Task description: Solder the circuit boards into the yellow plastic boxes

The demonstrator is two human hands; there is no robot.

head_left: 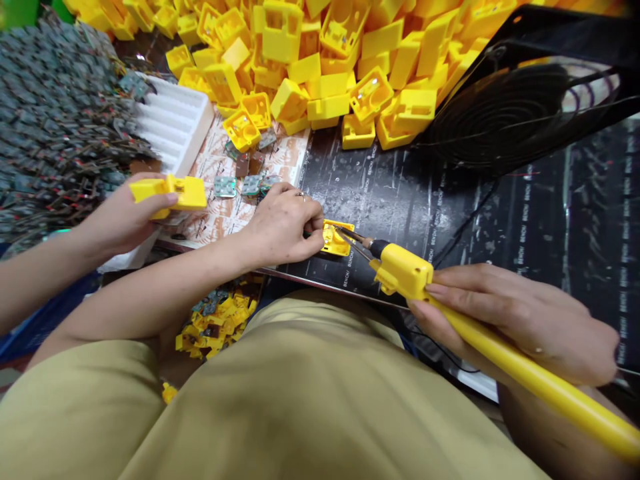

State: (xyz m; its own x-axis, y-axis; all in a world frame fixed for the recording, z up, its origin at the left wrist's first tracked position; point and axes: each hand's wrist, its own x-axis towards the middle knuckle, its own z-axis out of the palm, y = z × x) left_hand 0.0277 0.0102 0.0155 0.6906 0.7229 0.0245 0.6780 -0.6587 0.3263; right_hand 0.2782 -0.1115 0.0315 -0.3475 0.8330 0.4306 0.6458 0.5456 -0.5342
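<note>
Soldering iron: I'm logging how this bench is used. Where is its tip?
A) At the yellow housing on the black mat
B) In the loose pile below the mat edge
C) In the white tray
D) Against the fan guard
A. The tip of the soldering iron, held in the right hand, meets the yellow plastic housing on the black mat, beside the left hand.

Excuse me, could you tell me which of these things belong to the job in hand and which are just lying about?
In use:
left hand
yellow plastic housing
right hand
yellow-handled soldering iron

Lying about:
pile of yellow housings
heap of small circuit boards
white plastic tray
black fan
</note>
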